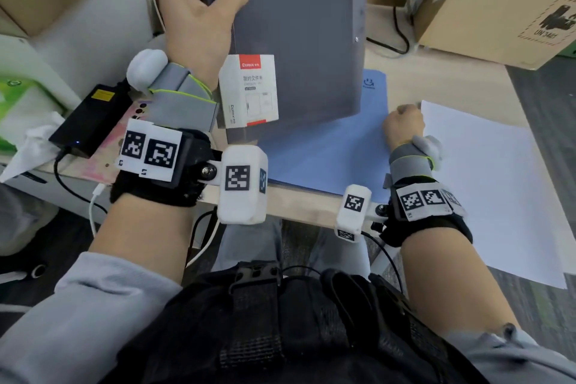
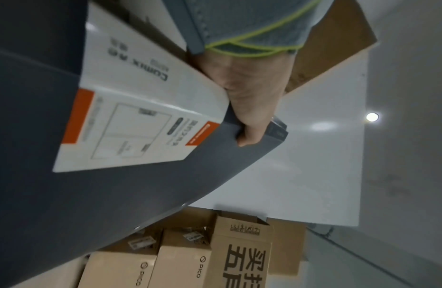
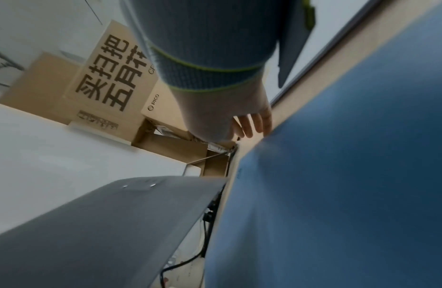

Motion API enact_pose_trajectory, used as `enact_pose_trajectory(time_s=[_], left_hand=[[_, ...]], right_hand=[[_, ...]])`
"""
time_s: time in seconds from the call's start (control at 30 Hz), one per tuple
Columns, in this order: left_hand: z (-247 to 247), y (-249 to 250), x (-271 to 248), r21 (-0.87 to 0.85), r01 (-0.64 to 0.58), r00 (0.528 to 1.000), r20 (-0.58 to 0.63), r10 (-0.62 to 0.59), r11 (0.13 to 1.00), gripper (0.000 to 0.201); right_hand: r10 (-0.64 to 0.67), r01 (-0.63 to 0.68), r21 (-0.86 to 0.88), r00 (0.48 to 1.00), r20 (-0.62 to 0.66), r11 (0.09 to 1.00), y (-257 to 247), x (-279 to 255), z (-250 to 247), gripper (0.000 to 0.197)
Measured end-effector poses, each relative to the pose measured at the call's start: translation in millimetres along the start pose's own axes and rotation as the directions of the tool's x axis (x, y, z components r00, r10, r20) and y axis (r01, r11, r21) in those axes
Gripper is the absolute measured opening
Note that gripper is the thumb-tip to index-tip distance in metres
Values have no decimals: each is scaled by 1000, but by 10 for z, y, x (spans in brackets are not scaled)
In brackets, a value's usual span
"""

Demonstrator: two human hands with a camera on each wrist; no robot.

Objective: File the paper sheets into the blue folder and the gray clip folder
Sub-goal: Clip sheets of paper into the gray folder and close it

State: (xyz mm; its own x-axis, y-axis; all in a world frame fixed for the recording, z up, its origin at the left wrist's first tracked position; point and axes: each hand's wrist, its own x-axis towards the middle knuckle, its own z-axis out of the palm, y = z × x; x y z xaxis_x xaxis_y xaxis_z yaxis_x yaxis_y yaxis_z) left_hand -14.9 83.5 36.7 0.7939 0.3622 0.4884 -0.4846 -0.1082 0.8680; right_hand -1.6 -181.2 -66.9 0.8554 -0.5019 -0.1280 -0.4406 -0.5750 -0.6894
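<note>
Fingers (image 2: 249, 124) of our left hand (image 1: 199, 15) clamp the lifted gray clip folder (image 1: 296, 34), our right hand (image 1: 403, 125) is curled by the paper sheets (image 1: 486, 181); next we likely open it.

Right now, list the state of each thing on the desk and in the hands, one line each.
gray clip folder: closed, lifted off the desk, gripped at its spine.
blue folder: closed, flat on the desk.
paper sheets: flat, unfiled, overhanging the desk edge.
left hand: grips the gray clip folder.
right hand: fingers curled, at the blue folder's right edge; grip unclear.
</note>
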Motion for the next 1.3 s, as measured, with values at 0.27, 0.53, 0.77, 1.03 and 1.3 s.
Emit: enact_pose_trajectory(time_s=[0.27,0.53,0.77,1.03,1.3], left_hand=[[310,-408,-267,-201,455,888,176,-425,867,23],[480,-827,-507,-78,742,654,306,-692,666,17],[386,-1050,-517,184,746,539,397,-743,640,34],[227,-1388,-354,713,468,540,236,-808,521,104],[383,-857,-480,821,267,559,295,-775,505,98]], right_hand=[[-17,-10,477,998,52,879,-93,99,-250,43],[104,-134,385,990,98,913,369,129,-301,40],[185,-214,297,975,121,931,551,119,-168,63],[178,-206,247,975,131,947,562,33,-188,61],[78,-102,212,990,117,972,456,-107,-358,49]])
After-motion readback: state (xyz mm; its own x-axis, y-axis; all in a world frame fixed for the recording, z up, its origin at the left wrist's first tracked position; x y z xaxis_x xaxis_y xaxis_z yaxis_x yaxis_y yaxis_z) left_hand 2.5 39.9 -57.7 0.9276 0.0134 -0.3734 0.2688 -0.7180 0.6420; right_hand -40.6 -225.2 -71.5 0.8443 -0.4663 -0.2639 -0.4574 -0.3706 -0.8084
